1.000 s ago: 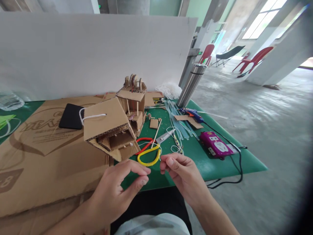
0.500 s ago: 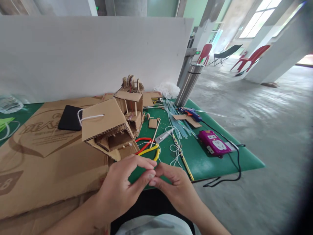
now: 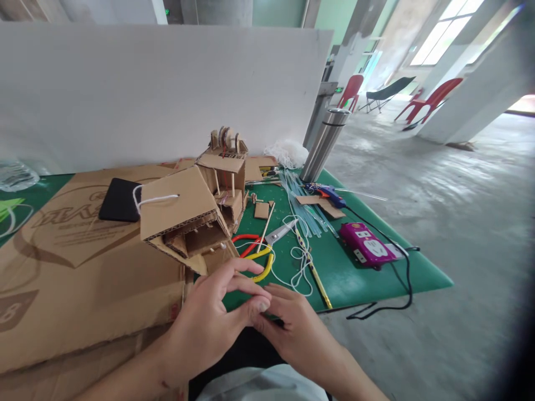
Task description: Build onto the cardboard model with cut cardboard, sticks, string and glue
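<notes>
At the far left of the counter we see one crumpled clear plastic bag, then one large flat cardboard sheet with one black pad lying on it. Next comes one cardboard model, tilted, with a white string loop through its roof panel.

In front of it our left hand and right hand are together at the near edge of the counter, fingertips meeting and pinched on the end of a thin white string. The grip itself is too small for us to see clearly. The string runs from our fingers up over the green mat in loose loops, just beside one pair of scissors with red and yellow handles.

Further right lie a bundle of clear glue sticks, too overlapped to count, one blue glue gun, one steel flask and one purple power strip with its black cable hanging over the edge.

We judge that the slack loops could snag on the scissors or the thin stick if we pull, dragging them toward the edge. The fine string could also slip from so light a pinch.
</notes>
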{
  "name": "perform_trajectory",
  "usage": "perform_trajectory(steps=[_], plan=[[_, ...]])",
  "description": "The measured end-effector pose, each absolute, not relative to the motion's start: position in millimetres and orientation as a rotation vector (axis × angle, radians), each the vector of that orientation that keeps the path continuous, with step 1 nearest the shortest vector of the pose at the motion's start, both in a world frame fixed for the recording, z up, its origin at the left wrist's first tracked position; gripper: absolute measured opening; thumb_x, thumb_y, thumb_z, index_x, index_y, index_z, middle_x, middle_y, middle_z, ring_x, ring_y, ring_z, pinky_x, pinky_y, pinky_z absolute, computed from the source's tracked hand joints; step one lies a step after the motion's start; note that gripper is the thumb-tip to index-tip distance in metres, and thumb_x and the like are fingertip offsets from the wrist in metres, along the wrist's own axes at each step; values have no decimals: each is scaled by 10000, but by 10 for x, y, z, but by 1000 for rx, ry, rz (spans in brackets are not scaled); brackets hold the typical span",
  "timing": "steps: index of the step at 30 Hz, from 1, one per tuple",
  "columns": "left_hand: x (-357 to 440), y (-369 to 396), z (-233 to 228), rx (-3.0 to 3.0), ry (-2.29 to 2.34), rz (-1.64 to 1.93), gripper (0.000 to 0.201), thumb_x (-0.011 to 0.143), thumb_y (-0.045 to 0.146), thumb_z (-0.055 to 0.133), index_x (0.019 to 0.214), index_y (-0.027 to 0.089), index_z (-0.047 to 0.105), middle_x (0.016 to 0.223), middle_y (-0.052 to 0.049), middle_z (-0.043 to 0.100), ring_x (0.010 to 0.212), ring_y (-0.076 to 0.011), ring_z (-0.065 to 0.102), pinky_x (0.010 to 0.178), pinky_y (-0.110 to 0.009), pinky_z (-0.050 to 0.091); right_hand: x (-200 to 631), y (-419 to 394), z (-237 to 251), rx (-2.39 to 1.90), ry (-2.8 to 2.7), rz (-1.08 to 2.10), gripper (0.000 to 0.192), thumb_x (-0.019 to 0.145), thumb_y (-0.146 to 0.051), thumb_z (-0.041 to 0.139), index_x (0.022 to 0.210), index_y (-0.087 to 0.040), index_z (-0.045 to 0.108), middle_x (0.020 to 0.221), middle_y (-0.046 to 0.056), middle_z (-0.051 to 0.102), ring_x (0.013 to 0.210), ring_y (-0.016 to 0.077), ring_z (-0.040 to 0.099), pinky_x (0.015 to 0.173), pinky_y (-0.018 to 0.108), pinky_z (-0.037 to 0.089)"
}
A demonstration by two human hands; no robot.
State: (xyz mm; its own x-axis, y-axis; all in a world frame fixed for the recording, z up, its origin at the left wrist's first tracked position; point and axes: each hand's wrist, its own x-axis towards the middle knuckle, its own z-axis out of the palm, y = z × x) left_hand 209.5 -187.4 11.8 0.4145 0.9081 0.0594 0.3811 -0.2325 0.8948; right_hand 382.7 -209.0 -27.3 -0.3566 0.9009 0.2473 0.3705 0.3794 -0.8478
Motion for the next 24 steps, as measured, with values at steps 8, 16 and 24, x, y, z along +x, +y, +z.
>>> perform_trajectory(steps=[8, 16, 24], plan=[[1944, -1930, 108, 2194, 1136, 868, 227, 962, 226, 530, 1161, 322, 477, 872, 49, 676, 818, -138, 676, 773, -259, 517, 3932, -2062, -212, -1145, -1676, 1054, 232, 918, -359, 647, 746, -213, 701, 689, 12, 679, 624, 148, 572, 591, 262, 429], [1853, -1947, 94, 2373, 1089, 785, 306, 940, 114, 484, 1186, 295, 462, 885, 27, 645, 799, -150, 654, 742, -258, 514, 4022, -2064, -237, -1171, -1347, 979, 256, 888, -419, 676, 754, -202, 706, 681, 25, 669, 619, 147, 589, 570, 255, 471], [1869, -1947, 47, 2509, 1022, 555, 279, 968, 112, 446, 1135, 245, 625, 896, -29, 638, 853, -194, 596, 717, -292, 483, 4012, -2046, -186, -974, -880, 1174, 221, 835, -437, 756, 802, -220, 737, 776, 31, 730, 534, 128, 650, 430, 209, 525]])
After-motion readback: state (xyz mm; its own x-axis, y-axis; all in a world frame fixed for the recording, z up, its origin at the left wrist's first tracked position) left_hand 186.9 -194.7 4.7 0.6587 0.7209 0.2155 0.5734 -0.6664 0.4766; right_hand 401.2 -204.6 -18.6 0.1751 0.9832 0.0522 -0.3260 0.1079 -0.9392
